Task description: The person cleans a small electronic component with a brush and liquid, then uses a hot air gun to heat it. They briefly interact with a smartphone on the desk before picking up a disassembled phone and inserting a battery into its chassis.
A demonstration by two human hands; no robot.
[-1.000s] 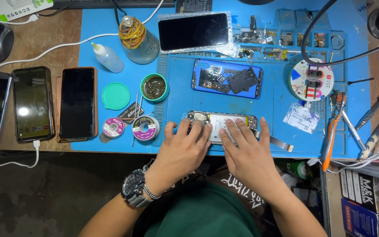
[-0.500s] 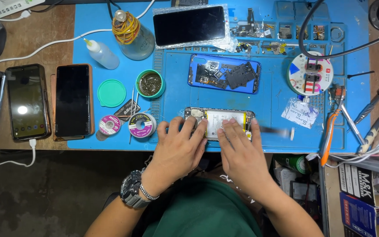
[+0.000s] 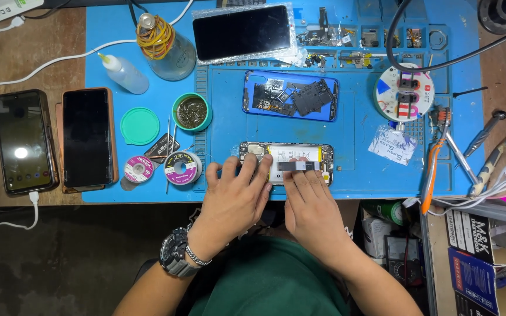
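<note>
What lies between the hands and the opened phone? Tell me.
Nothing visible does. The left hand and right hand both rest on the opened phone on the blue mat; the solder spool sits off to its left.

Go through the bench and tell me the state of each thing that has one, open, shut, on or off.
Opened phone: back off, battery showing, both hands on it.
Blue phone shell: open, loose parts inside.
Green jar: open, lid beside it.
Phone on cable: screen dark.
Left hand: resting on phone.
Right hand: fingertips on battery.

dark phone screens (image 3: 86, 137) far left; blue-white boxes (image 3: 487, 257) lower right.
</note>
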